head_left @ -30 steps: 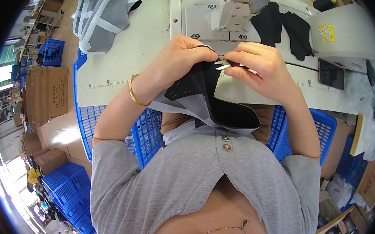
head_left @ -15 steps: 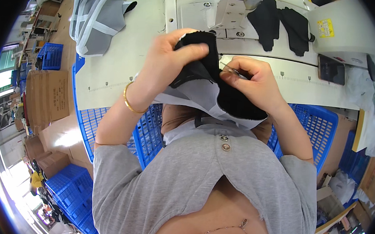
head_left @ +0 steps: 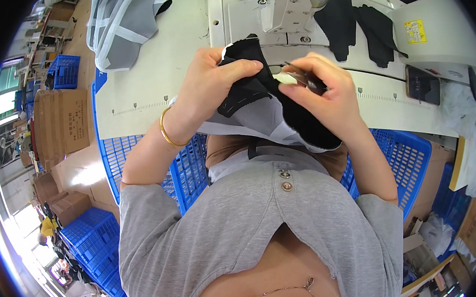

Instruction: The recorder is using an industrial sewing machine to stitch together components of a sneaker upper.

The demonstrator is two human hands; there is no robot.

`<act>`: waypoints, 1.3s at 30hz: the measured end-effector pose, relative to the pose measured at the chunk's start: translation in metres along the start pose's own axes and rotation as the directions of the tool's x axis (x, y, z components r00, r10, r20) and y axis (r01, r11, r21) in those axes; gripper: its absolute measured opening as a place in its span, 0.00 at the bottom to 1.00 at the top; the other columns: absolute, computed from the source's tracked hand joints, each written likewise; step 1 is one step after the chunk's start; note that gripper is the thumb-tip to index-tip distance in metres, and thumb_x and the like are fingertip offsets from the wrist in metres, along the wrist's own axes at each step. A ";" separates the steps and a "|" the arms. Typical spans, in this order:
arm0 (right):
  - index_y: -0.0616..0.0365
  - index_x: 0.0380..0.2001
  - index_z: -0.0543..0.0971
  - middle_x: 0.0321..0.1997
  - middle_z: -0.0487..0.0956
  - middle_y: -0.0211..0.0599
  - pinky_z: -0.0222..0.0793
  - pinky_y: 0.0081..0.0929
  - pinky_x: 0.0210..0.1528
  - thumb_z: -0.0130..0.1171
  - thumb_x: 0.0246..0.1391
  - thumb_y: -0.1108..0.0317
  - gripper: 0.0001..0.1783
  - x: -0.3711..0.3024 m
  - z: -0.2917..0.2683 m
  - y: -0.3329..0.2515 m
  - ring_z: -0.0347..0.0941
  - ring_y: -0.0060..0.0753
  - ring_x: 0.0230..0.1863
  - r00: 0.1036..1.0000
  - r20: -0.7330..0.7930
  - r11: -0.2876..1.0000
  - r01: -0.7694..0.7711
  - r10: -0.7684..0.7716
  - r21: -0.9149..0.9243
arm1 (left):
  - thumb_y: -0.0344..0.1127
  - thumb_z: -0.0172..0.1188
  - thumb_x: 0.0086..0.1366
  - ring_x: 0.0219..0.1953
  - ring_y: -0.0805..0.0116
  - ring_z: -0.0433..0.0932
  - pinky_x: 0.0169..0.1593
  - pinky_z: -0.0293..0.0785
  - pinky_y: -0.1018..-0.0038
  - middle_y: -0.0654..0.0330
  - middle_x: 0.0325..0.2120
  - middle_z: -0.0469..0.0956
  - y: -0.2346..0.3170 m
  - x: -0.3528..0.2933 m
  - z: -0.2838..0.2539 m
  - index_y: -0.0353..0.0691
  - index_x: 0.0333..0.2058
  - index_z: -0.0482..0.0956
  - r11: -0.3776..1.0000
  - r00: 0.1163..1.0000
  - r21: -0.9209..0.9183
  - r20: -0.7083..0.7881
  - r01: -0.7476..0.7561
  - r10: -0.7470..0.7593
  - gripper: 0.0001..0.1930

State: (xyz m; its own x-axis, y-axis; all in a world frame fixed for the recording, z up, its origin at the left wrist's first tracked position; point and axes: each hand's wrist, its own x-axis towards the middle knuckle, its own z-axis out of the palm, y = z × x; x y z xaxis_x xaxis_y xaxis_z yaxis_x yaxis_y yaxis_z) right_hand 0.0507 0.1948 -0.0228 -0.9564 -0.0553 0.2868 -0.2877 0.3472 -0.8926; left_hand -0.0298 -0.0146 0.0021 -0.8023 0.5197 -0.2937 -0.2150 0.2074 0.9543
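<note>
My left hand (head_left: 206,83) is closed on the upper part of a black and grey fabric piece (head_left: 309,120), thumb on top. The piece hangs over the table's front edge, with pale grey cloth below its black part. In my right hand (head_left: 330,91) is a small pair of thread snips (head_left: 310,81), dark and metallic, its tip near the black fabric's edge. A small pale patch shows beside the right fingertips; I cannot make out what it is. Beyond my hands stands the white sewing machine (head_left: 289,11).
Grey panels with white strips (head_left: 125,36) lie at the far left. Two black fabric pieces (head_left: 334,28) rest right of the machine head. A dark phone (head_left: 422,85) lies at the table's right, near crumpled translucent plastic (head_left: 473,132). Blue crates (head_left: 400,162) stand below the table edge.
My right hand has lifted slightly up and turned, so the snips show more. The fabric's upper end has shifted and folded differently in my left hand.
</note>
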 end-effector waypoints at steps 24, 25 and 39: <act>0.62 0.29 0.79 0.24 0.77 0.35 0.65 0.23 0.23 0.60 0.59 0.59 0.15 -0.018 0.014 -0.024 0.70 0.23 0.20 0.982 -0.136 0.989 -0.121 0.131 0.084 | 0.28 0.60 0.63 0.33 0.68 0.81 0.38 0.79 0.72 0.56 0.31 0.81 -0.013 -0.020 0.030 0.31 0.35 0.80 0.728 0.971 -0.686 -0.183 -0.016 -0.151 0.05; 0.62 0.29 0.79 0.24 0.77 0.35 0.65 0.23 0.23 0.60 0.59 0.59 0.15 -0.018 0.013 -0.023 0.70 0.23 0.20 0.982 -0.135 0.989 -0.121 0.131 0.083 | 0.28 0.60 0.63 0.34 0.67 0.81 0.38 0.80 0.71 0.55 0.32 0.81 -0.014 -0.020 0.031 0.31 0.35 0.79 0.705 0.969 -0.709 -0.179 -0.006 -0.171 0.05; 0.59 0.34 0.77 0.27 0.72 0.31 0.67 0.25 0.22 0.69 0.46 0.60 0.17 -0.024 0.020 -0.006 0.72 0.30 0.21 0.928 -0.144 0.787 0.200 -0.342 -0.583 | 0.30 0.57 0.65 0.36 0.65 0.81 0.41 0.80 0.69 0.55 0.34 0.81 -0.021 -0.023 0.031 0.32 0.38 0.78 0.597 0.959 -0.800 -0.120 0.060 -0.257 0.08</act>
State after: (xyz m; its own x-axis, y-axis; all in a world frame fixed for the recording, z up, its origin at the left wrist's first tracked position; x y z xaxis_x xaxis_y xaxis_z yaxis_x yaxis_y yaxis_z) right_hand 0.0747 0.1758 -0.0317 -0.7822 -0.0353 0.6220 -0.3884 0.8083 -0.4425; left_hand 0.0109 -0.0053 -0.0132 -0.7809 0.3454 -0.5205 -0.6219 -0.5077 0.5962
